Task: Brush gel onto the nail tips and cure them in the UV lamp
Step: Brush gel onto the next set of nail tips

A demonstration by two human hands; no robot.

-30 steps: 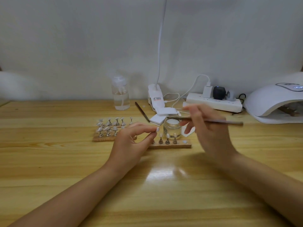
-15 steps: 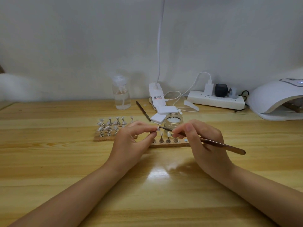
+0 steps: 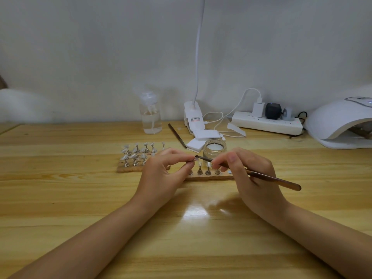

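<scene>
My left hand point(image 3: 163, 171) pinches a small white nail tip point(image 3: 192, 162) on its stand, just above the near wooden strip point(image 3: 209, 177) of metal stands. My right hand point(image 3: 248, 174) grips a brown brush point(image 3: 269, 177) like a pen. The brush head touches the pinched nail tip. A glass jar of gel point(image 3: 214, 150) stands open right behind the strip. Several more nail tips on stands point(image 3: 136, 156) sit on a second strip to the left. The white UV lamp point(image 3: 340, 123) is at the far right.
A clear pump bottle point(image 3: 150, 115), a clip lamp base point(image 3: 193, 119) with its white neck, a power strip point(image 3: 265, 122) with plugs and cables, white pads point(image 3: 203, 137) and a second brush point(image 3: 177, 135) line the back of the wooden table point(image 3: 60, 198).
My right hand came down from the jar to the nail tip, bringing the brush head onto it. My left hand has kept its pinch in place.
</scene>
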